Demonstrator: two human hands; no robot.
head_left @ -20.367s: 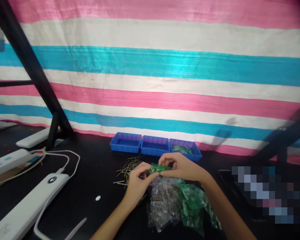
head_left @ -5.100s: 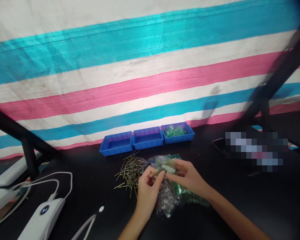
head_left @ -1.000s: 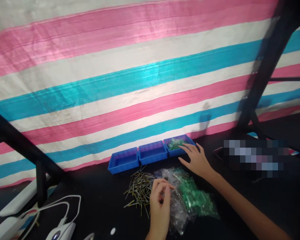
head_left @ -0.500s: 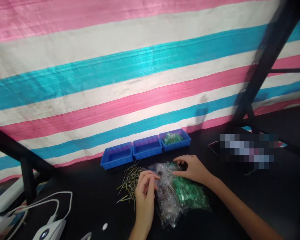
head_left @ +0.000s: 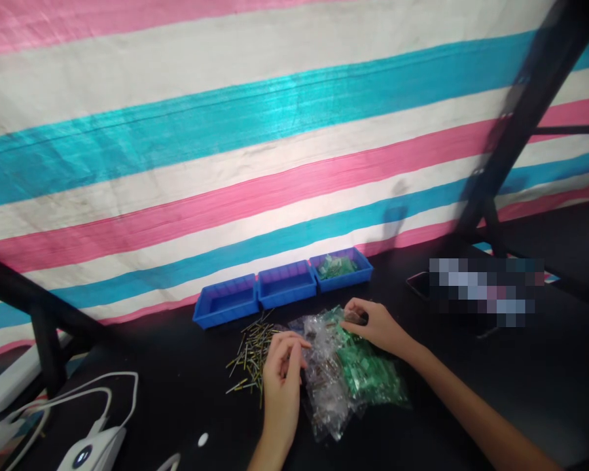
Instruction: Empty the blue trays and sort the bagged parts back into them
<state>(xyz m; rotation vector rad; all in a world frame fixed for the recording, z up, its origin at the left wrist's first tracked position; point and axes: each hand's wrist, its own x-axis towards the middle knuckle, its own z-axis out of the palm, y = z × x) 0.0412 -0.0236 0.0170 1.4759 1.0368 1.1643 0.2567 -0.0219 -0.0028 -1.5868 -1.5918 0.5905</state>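
Note:
My right hand [head_left: 375, 324] is at the top edge of a clear bag of green pieces [head_left: 373, 373], its thumb and fingers pinching the plastic there. My left hand [head_left: 282, 369] hovers at the left edge of another clear bag with pale contents [head_left: 326, 386], fingers loosely bent and apart from the thumb, nothing visible in them. The two bags lie side by side and partly overlap. Left of them spreads a loose pile of thin metal pins [head_left: 248, 353] with yellowish parts, partly hidden by my left hand.
Behind the bags stand three blue trays in a row: a left tray [head_left: 226, 320], a middle tray [head_left: 288, 294] and a right tray [head_left: 346, 282] holding pale green pieces. A phone [head_left: 419, 285] lies right. A white device [head_left: 93, 451] with cables and a white disc [head_left: 203, 439] are left.
My right thumb and fingers have come closer together at the top of the green bag. My left hand has hardly moved. The view has shifted slightly.

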